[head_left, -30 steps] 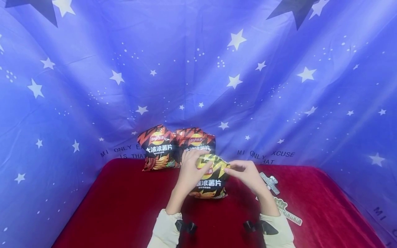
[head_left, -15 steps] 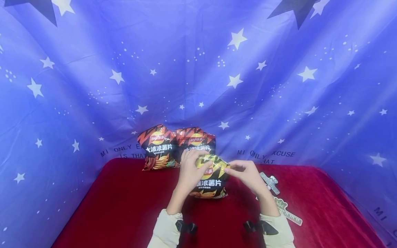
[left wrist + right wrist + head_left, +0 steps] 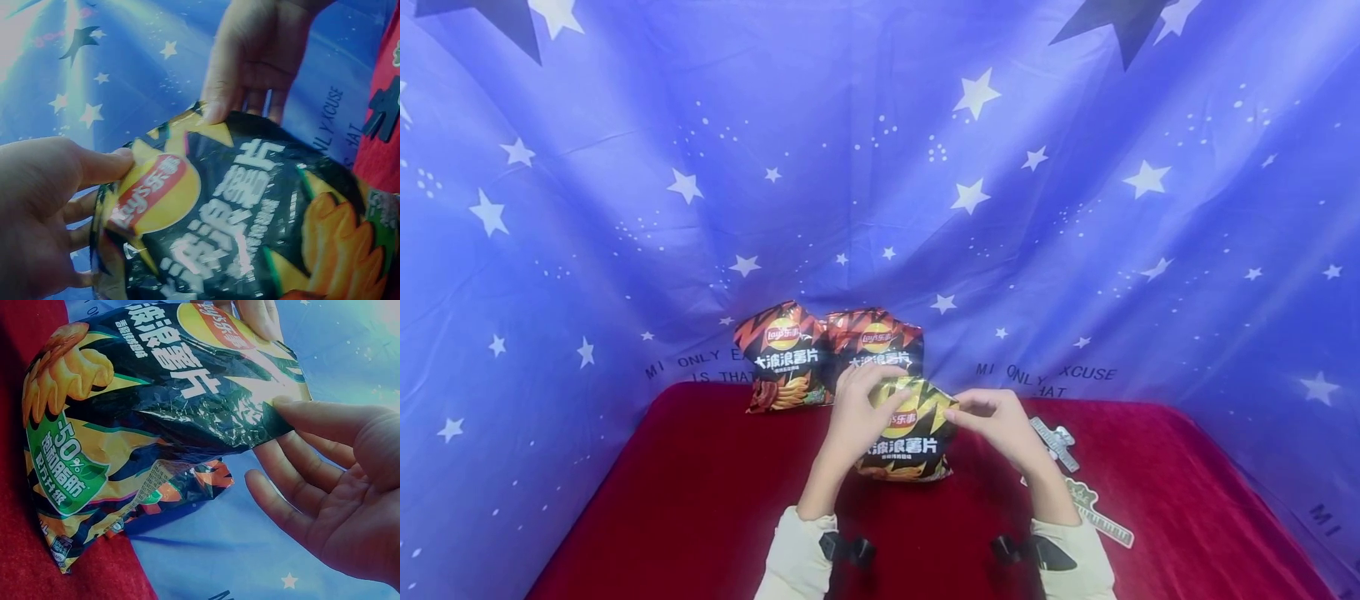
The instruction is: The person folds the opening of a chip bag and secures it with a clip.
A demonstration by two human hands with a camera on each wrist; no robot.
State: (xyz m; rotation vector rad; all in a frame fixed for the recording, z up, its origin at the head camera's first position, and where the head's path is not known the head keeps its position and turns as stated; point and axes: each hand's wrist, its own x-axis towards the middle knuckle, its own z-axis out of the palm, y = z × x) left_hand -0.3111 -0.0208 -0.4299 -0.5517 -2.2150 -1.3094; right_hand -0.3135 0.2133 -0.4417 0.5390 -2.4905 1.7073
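I see both hands meeting at the top seam of a crinkly black-and-yellow foil crisp bag (image 3: pixel 907 429), which stands upright on the red velvet-covered table (image 3: pixel 700 500) with its long axis running near to far from base to seam. The left hand (image 3: pixel 857 417) pinches the seam's left corner, thumb across the yellow logo on the front and fingers curled behind, as the left wrist view shows plainly. The right hand (image 3: pixel 996 425) pinches the right corner between thumb and forefinger, its other fingers spread loose below the bag. So the bag lies directly between the two grips, each holding an end of the same sealed edge; neither hand is nearer than the other, and the seam runs left to right from one grip to the other. Just behind, touching or nearly so, two black-and-orange foil crisp bags (image 3: pixel 823 354) stand against the blue star-printed cloth backdrop (image 3: pixel 880 167). Flat ruler-like clips (image 3: pixel 1075 475) lie on the table to the right, apart from the hands.
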